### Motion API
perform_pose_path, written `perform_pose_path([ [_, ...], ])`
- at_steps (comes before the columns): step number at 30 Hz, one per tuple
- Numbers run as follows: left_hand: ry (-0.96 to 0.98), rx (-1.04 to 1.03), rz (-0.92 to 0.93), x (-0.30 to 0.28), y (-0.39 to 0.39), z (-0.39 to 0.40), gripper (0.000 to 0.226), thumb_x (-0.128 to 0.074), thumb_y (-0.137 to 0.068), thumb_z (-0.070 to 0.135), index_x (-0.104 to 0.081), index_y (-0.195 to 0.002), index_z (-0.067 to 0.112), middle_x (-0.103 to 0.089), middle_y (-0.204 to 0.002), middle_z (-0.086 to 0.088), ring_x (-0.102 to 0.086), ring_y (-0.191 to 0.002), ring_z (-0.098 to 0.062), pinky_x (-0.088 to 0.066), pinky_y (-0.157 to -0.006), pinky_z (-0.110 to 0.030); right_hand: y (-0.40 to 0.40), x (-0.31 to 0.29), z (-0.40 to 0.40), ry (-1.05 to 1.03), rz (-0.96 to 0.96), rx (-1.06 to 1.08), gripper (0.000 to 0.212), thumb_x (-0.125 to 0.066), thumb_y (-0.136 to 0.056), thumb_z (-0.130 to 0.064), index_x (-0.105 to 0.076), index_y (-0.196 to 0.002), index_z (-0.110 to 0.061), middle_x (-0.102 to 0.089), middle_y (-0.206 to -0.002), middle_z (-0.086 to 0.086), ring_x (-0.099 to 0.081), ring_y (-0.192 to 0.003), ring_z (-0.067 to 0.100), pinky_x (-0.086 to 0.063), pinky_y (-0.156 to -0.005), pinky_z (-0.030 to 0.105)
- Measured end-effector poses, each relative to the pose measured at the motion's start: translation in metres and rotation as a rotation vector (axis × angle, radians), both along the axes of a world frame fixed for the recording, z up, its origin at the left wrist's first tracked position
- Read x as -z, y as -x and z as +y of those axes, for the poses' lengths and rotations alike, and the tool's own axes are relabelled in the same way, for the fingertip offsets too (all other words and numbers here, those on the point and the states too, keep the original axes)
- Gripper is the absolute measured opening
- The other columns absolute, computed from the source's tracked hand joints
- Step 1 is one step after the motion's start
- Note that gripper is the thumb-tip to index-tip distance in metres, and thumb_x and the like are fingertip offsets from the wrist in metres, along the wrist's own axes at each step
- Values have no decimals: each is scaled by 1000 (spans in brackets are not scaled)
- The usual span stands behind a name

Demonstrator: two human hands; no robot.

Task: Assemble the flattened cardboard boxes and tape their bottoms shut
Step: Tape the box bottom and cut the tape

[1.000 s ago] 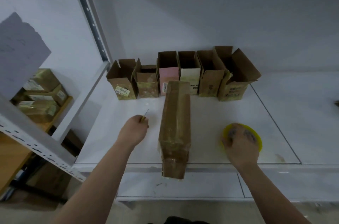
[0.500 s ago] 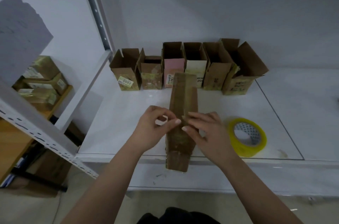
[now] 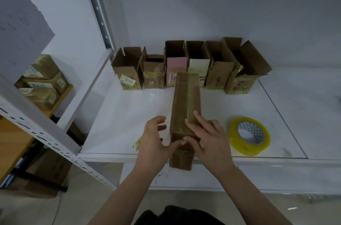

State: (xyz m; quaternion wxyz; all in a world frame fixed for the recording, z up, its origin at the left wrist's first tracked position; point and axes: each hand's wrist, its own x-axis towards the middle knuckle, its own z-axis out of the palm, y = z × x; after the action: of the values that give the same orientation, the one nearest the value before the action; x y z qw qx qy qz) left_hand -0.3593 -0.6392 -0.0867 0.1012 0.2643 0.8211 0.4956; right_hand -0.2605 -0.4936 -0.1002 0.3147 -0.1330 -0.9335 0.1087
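Observation:
A long brown flattened cardboard box (image 3: 185, 99) lies on the white shelf (image 3: 118, 114), its near end overhanging the front edge. My left hand (image 3: 155, 138) is at its left side, thumb pressed on the near end, fingers curled apart. My right hand (image 3: 208, 136) rests on top of the box's near part with fingers spread flat. A yellow roll of tape (image 3: 248, 135) lies flat on the shelf to the right of my right hand. A small strip of yellowish tape (image 3: 137, 144) lies beside my left hand.
Several assembled open boxes (image 3: 191, 66) stand in a row against the back wall. A grey shelf upright (image 3: 97, 7) rises at the left. Taped boxes (image 3: 40, 81) sit on a lower wooden shelf at far left.
My right hand left the tape roll and my left hand left the shelf; both came onto the near end of the flattened box. The view tilted down slightly.

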Motion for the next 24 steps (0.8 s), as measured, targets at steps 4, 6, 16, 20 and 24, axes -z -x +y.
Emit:
perform_pose_path([
  [4,-27,-111,159,3,-7,-8,20,-81,-75,32,-68,-89,27,-68,-79,17,-65,-74,3,-55,-67,-18,-8,-10,-10,117,-75,172,72,-45,-85,-66,-52,-133,-13,-56,-123,15,-59,-103,31,-55,-77,41],
  [6,-36,-121,237,4,-9,-9,6,-79,-78,26,-75,-79,23,-70,-71,15,-65,-65,2,-56,-63,-23,-12,-14,-12,168,-66,175,69,-52,-82,-65,-56,-126,-11,-60,-104,10,-61,-88,26,-55,-68,36],
  [16,0,88,185,1,-1,-18,14,-71,-83,35,-77,-89,25,-70,-81,24,-65,-80,8,-55,-66,-17,-17,-17,-4,224,3,54,31,-81,-76,-20,-72,-104,-9,-66,-80,1,-59,-63,15,-44,-59,15],
  [20,-28,171,134,-4,15,-26,14,-64,-92,20,-74,-100,25,-67,-90,27,-63,-89,9,-49,-70,-6,-17,-19,-4,244,-8,35,33,-81,-76,-20,-72,-105,-8,-65,-79,1,-58,-63,13,-45,-60,16],
  [24,-38,215,57,-10,21,-17,21,-76,-81,14,-63,-85,30,-70,-82,15,-65,-83,3,-50,-67,-11,-16,-20,-5,259,-26,26,33,-80,-77,-20,-72,-106,-8,-65,-79,1,-51,-64,8,-42,-58,15],
])
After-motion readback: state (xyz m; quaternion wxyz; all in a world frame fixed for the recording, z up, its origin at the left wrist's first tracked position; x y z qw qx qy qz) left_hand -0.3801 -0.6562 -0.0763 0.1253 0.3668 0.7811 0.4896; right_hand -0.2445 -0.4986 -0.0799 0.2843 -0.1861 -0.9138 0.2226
